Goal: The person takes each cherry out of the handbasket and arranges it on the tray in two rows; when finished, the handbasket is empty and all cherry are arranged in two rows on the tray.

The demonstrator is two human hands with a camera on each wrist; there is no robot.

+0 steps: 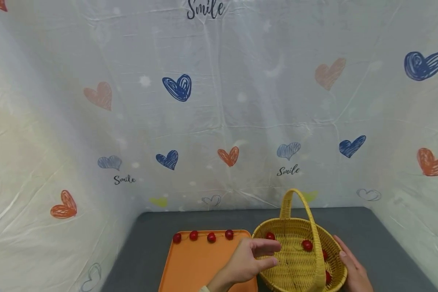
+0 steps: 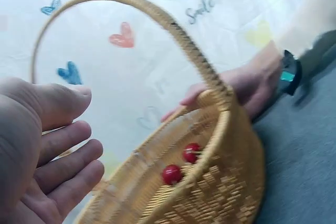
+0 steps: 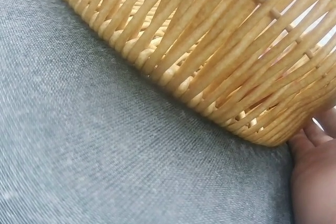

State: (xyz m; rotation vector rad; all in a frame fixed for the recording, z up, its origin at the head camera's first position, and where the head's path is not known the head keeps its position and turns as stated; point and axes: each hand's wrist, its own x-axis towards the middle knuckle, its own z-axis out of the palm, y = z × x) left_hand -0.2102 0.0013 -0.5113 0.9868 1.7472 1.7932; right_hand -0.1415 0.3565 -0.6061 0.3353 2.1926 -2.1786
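Note:
A yellow woven basket (image 1: 290, 259) with a tall arched handle stands on the grey table at the right. Several red cherries lie in it, among them one cherry (image 1: 307, 245) near the middle. My left hand (image 1: 250, 259) is over the basket's left rim, thumb apart from its fingers. Nothing shows in that hand in the left wrist view, where two cherries (image 2: 171, 174) lie beyond it. Against the basket's right side rests my right hand (image 1: 355, 267), fingers stretched along the outer wall and thumb at the rim. The right wrist view shows its palm beside the weave (image 3: 210, 66).
An orange tray (image 1: 190, 263) lies left of the basket, its right edge close to it. Several cherries (image 1: 211, 237) with stems line the tray's far edge. Behind the grey table (image 1: 138, 251) hangs a white curtain (image 1: 204, 121) printed with hearts.

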